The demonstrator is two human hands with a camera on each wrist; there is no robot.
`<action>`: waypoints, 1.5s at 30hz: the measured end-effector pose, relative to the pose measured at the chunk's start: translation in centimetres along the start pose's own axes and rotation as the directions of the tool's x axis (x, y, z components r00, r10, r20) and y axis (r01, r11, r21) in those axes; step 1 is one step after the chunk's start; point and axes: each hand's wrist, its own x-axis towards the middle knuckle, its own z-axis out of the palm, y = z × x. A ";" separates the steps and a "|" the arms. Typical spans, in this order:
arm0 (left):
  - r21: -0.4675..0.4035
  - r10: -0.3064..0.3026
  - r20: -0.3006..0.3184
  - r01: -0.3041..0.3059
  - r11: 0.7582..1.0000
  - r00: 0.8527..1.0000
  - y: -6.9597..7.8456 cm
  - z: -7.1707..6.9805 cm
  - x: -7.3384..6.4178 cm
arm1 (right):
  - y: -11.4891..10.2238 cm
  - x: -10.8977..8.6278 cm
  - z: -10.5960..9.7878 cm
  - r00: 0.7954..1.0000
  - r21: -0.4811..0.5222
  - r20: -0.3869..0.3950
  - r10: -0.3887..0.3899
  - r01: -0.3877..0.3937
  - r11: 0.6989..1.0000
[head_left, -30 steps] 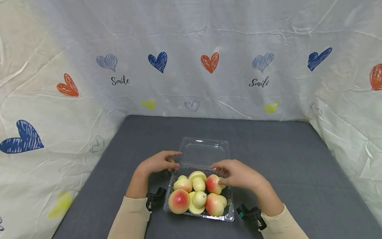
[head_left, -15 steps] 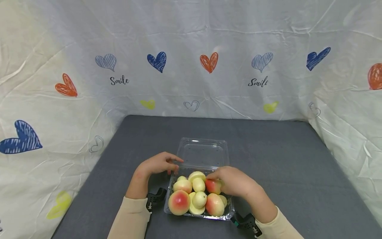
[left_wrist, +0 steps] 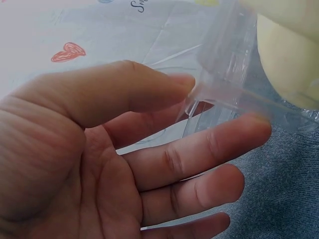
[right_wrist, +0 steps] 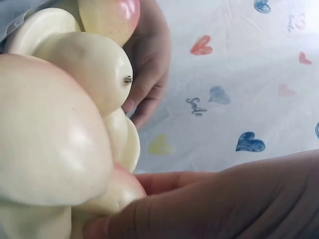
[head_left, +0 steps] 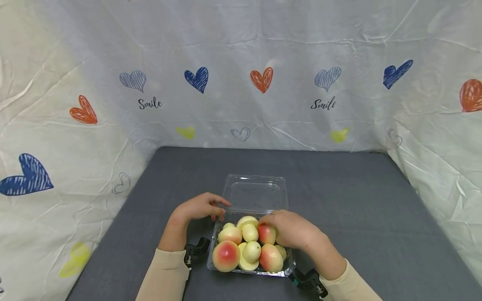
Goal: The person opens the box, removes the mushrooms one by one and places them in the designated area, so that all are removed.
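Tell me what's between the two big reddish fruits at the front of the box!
A round pale-yellow fruit, partly hiding a flatter pale-yellow one; the head view shows this.

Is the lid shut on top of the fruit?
No, the clear lid is open behind the box, leaving the fruit uncovered.

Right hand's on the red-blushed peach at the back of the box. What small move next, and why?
I'd probably settle that peach gently lower before releasing: the right hand already grips it, other fruit sits close in front and to its left, and the open lid leaves access from above. The left hand is at the box's edge.
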 end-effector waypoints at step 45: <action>0.019 0.009 -0.027 -0.009 1.000 1.000 -0.2 0.5 0.5 | 3.5 -2.8 -4.4 0.967 0.247 -0.180 0.182 -0.134 0.960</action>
